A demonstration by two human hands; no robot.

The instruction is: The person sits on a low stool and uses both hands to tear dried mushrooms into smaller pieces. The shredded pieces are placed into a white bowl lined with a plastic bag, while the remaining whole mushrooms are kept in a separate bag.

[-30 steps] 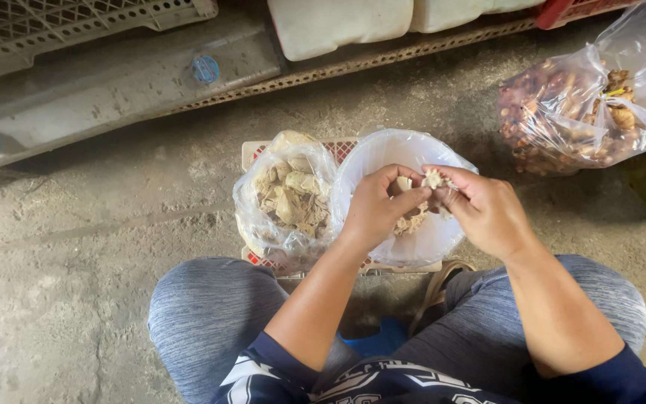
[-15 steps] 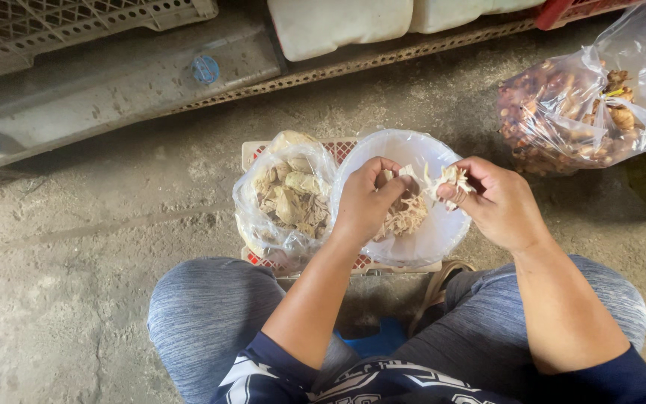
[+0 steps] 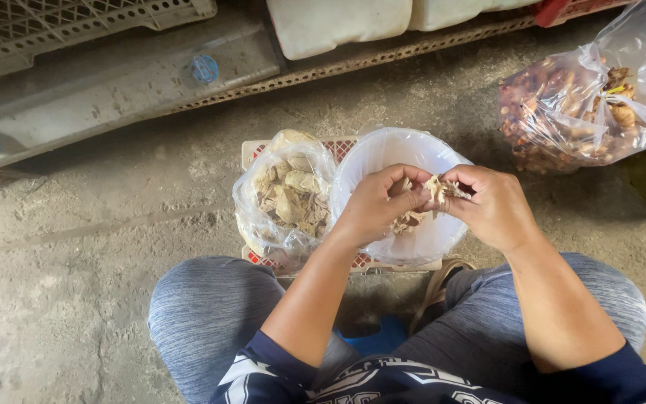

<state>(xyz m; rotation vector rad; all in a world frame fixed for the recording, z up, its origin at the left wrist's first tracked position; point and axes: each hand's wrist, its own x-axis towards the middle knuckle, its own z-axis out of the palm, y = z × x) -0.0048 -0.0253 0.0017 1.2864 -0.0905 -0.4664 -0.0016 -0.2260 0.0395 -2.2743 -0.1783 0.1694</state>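
Back together come the hands: right hand point(image 3: 491, 206) has closed in on the left hand point(image 3: 375, 206), both pinching one pale root piece point(image 3: 437, 187) between fingertips above the white bowl point(image 3: 383, 153). Beside it, a peel bag point(image 3: 285, 196); farther right, another bag point(image 3: 577, 105).

White bowl point(image 3: 383, 153), red-and-cream lattice crate point(image 3: 259, 150), heathered grey trousers point(image 3: 203, 299), brown-filled clear bag point(image 3: 562, 112)
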